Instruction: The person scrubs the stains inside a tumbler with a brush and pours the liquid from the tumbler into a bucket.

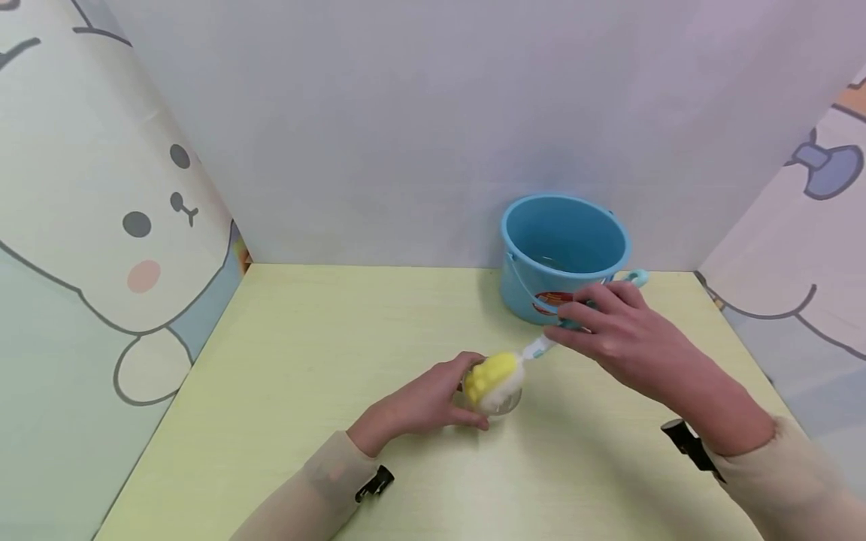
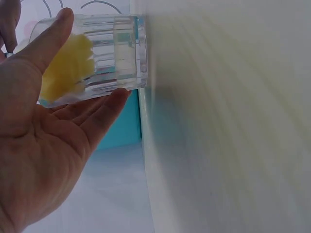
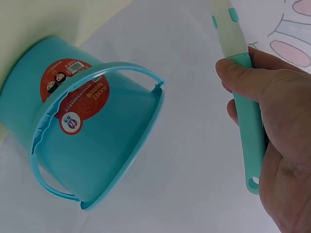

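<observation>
In the head view a clear drinking glass (image 1: 507,404) stands on the table, with my left hand (image 1: 433,398) curled round its side. The left wrist view shows the ridged glass (image 2: 127,53) between thumb and fingers, its base at the tabletop. A bottle brush (image 1: 539,346) has its yellow and white sponge head (image 1: 492,376) at the mouth of the glass; from the left wrist, the yellow sponge (image 2: 68,70) is seen inside the upper part. My right hand (image 1: 619,334) grips the teal handle (image 3: 250,131), and the brush slants down to the left.
A blue bucket (image 1: 517,289) with a red label stands behind my right hand, near the back wall (image 1: 372,150). Its carrying handle (image 3: 43,121) hangs down the front. Cartoon-printed panels (image 1: 81,188) close off both sides of the pale yellow table (image 1: 304,330).
</observation>
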A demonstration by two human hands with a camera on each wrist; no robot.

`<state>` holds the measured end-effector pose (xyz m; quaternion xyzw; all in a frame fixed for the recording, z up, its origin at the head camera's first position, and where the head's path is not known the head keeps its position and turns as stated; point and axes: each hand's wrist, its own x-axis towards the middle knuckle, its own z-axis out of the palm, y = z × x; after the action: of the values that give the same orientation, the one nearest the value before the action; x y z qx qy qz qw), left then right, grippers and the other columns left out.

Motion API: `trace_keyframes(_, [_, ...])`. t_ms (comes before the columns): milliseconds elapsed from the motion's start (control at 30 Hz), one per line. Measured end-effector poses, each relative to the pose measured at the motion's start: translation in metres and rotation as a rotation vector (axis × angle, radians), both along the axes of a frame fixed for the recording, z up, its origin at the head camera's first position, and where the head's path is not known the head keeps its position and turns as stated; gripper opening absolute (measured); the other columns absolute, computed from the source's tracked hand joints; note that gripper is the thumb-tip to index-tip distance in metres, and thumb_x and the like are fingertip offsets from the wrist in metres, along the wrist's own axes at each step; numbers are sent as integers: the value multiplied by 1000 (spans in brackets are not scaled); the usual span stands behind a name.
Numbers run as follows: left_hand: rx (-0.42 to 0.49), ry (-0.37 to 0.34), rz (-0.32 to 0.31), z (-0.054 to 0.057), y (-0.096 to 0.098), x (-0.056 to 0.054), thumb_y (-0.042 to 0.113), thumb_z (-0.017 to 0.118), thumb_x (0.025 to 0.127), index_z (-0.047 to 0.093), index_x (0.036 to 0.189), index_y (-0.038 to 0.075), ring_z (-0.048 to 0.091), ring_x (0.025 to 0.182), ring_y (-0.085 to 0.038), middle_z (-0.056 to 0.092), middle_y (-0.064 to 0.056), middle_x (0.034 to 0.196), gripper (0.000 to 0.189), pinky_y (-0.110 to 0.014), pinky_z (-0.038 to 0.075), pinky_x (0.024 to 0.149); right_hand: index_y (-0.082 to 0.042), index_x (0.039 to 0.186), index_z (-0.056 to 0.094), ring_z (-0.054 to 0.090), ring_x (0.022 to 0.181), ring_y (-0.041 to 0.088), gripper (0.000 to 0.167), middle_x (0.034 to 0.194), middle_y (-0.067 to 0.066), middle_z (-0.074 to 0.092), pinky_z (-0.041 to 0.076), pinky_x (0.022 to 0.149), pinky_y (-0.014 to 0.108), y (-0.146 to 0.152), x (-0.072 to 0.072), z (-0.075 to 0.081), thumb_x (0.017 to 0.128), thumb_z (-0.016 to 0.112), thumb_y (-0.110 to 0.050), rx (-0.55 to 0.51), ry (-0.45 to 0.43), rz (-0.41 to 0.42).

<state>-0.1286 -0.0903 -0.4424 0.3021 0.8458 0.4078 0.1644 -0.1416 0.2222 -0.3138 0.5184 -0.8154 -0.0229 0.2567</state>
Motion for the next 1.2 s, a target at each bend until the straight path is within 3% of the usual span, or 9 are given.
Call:
trace_keyframes(433, [38, -17, -7, -3, 0, -2, 31, 94, 83, 45, 148, 13, 61, 111, -5, 63, 8, 122, 83, -31, 53, 101, -15, 119, 78, 56, 105, 44, 65, 115, 14, 68, 46, 75, 57, -4, -2, -6, 60, 100, 1, -15, 32, -95])
trace_keyframes(733, [15, -28, 4, -1, 0, -1, 35, 94, 83, 44, 150, 13, 61, 113, -7, 63, 7, 125, 86, -32, 53, 101, -15, 119, 79, 56, 108, 46, 64, 115, 15, 67, 47, 77, 57, -1, 3, 2, 61, 100, 1, 42, 38, -145])
trace_keyframes(1000, [10, -20, 6, -1, -1, 0, 35, 94, 84, 45, 150, 14, 60, 117, -7, 63, 4, 130, 85, -29, 51, 102, -14, 118, 78, 55, 108, 43, 66, 115, 14, 64, 44, 77, 57, 7, 7, 8, 57, 101, 0, 57, 33, -142])
trace_keyframes(1200, [-10, 0, 3, 0, -1, -1, 36, 93, 85, 43, 153, 12, 58, 125, -9, 61, 0, 139, 88, -30, 49, 107, -12, 119, 75, 53, 105, 42, 67, 113, 13, 63, 41, 76, 57, 13, 8, 15, 57, 96, 4, 44, 21, -66])
